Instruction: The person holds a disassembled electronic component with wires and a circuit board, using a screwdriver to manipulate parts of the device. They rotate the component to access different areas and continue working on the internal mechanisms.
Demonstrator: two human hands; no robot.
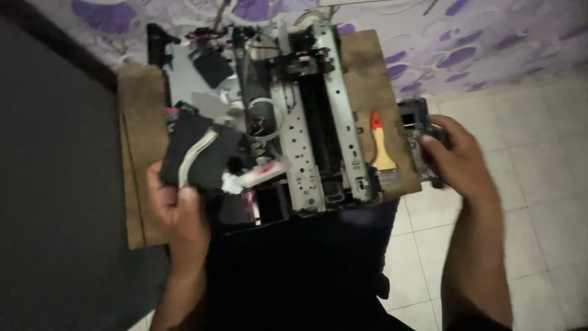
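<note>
Dark cloth [300,270] fills the bottom centre of the dim frame, nearest the lens, its shape lost in shadow. Just above it, the left hand [177,211] is closed round the lower edge of a black plastic part [202,156] trailing a white ribbon cable [193,156]; what lies under that part cannot be made out. Between the two hands sits a stripped printer chassis [306,122] with bare metal rails, resting on a worn wooden board [144,122] whose far end runs out of view at the top. Beside the right hand lies a paintbrush [381,147] with a pale handle and orange tip, its bristles blurred. The right hand [456,162] grips a small dark module [419,132] at the board's edge, fingers wrapped round it and hiding its near side. Pale floor tiles [539,153] spread beyond the right hand; a purple-patterned wall [465,43] backs the scene.
</note>
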